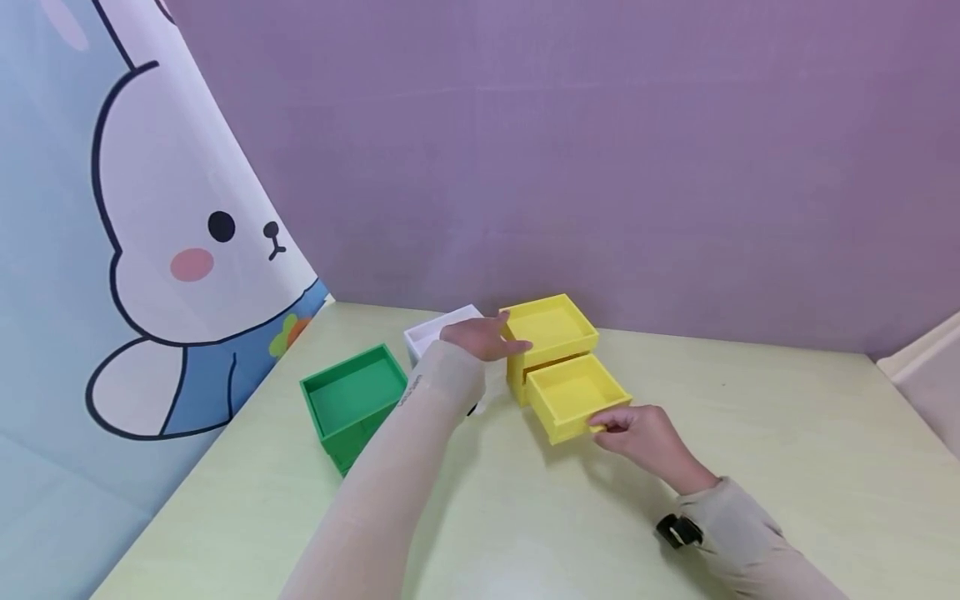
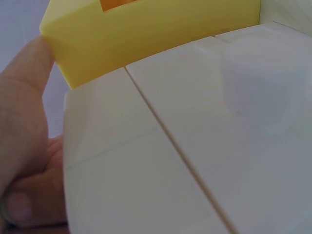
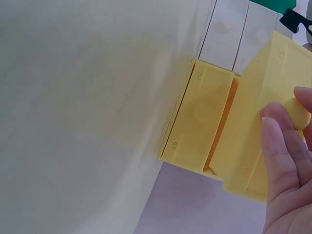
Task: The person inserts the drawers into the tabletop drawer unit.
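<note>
A small yellow drawer cabinet (image 1: 551,327) stands by the back wall, with a tray-like recess on top. Its upper drawer (image 1: 576,390) is pulled far out towards the front right and looks empty. My right hand (image 1: 643,437) pinches the drawer's round knob (image 3: 296,114) between thumb and fingers. My left hand (image 1: 480,336) reaches across the white drawer cabinet (image 1: 442,323) and rests outstretched digits on the yellow cabinet's left upper edge. In the left wrist view, one straight digit (image 2: 30,63) touches a yellow corner, while other fingers are partly hidden behind the white cabinet.
A green drawer cabinet (image 1: 356,392) stands to the left, partly behind my left sleeve. The white cabinet sits between the green and yellow ones. A purple cloth wall (image 1: 600,167) rises behind the pale table (image 1: 787,417); a rabbit-print cloth (image 1: 180,192) hangs at left.
</note>
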Tool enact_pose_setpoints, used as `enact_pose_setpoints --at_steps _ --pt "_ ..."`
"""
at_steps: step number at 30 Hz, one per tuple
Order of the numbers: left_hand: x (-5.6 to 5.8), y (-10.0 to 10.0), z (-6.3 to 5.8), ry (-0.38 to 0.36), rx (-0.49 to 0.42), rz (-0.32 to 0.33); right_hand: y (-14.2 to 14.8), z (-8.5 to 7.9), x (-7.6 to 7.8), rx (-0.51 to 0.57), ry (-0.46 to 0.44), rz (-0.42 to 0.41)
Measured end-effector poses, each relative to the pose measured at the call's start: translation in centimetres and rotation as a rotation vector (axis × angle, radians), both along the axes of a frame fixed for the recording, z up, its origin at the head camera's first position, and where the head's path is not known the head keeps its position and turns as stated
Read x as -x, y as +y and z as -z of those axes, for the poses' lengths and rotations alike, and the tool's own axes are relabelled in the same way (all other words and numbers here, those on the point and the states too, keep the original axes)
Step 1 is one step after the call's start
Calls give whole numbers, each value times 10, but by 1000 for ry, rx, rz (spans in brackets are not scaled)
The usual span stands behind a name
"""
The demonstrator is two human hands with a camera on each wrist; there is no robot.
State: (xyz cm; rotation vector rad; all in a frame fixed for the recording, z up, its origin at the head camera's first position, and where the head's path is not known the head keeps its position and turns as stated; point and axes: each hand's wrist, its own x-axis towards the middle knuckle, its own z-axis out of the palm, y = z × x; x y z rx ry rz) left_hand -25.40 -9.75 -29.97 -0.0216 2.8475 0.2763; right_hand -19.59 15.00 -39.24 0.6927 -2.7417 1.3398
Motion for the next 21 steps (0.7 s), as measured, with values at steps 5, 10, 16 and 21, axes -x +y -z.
enact_pose_setpoints --at_steps 5,10,16,21 --pt "-4 0 -1 2 -15 -10 -5 -1 2 -14 16 18" --pt "-3 0 -1 2 -9 1 -5 0 4 -11 24 19" --pt "-3 1 -2 1 -9 -11 -6 1 4 -7 12 24" --pt "-4 0 -2 4 -12 -7 -9 3 4 -20 9 35"
